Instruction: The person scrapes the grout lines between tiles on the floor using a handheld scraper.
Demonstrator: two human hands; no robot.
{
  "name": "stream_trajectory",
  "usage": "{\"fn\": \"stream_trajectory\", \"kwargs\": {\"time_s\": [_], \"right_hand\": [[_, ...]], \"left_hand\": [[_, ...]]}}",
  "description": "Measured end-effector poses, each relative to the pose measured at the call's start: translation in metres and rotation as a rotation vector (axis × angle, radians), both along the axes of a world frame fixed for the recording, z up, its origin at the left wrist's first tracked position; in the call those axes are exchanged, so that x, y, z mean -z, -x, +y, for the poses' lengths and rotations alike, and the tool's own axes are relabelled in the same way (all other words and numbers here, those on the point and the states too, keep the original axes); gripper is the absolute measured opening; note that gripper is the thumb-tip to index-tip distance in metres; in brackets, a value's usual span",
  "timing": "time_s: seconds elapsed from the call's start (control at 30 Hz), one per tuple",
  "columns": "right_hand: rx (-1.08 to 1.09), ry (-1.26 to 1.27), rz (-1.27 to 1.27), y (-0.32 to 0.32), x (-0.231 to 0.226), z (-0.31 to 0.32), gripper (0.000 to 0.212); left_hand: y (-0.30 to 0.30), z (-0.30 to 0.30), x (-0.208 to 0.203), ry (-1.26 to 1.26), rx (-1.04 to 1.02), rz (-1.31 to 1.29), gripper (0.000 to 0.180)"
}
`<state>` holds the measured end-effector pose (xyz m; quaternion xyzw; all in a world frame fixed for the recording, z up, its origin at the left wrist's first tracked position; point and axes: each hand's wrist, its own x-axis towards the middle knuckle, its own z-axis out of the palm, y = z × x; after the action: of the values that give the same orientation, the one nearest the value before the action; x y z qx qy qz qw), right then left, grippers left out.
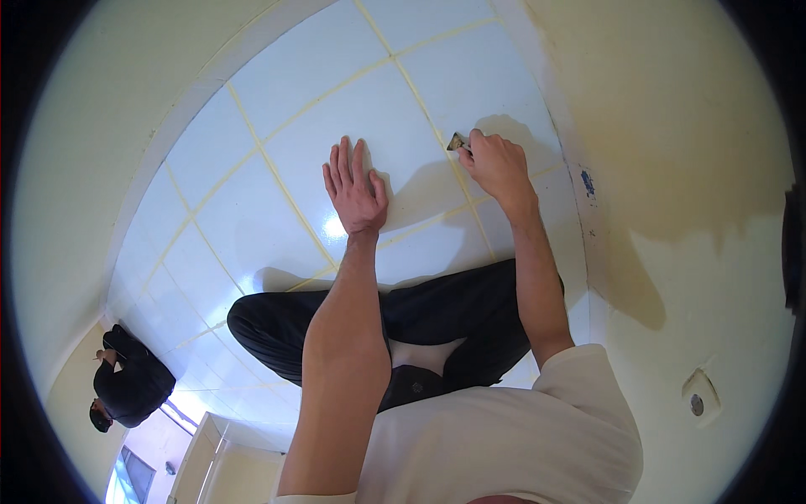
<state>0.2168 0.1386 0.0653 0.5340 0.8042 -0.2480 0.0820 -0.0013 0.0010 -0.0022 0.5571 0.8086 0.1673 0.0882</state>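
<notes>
One scraper (455, 143) in the right grip (497, 164), long axis forward-left.

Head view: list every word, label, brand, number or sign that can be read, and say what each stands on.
No readable text anywhere.
Black cloth in the lap: a faint emblem, too small to make out.
Right wall: a blue mark, too blurred to read as letters.
Small tool in the right hand: no lettering can be made out.
</notes>
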Motion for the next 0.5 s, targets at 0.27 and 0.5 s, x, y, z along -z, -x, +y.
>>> {"fn": "stream_trajectory", "kwargs": {"time_s": [0.27, 0.5], "right_hand": [[0.01, -0.044, 0.01, 0.005, 0.013, -0.014, 0.034], [0.039, -0.093, 0.027, 0.015, 0.008, -0.013, 0.026]], "left_hand": [[0.001, 0.0, -0.001, -0.009, 0.004, 0.011, 0.062], [0.001, 0.0, 0.0, -0.007, 0.006, -0.001, 0.062]]}}
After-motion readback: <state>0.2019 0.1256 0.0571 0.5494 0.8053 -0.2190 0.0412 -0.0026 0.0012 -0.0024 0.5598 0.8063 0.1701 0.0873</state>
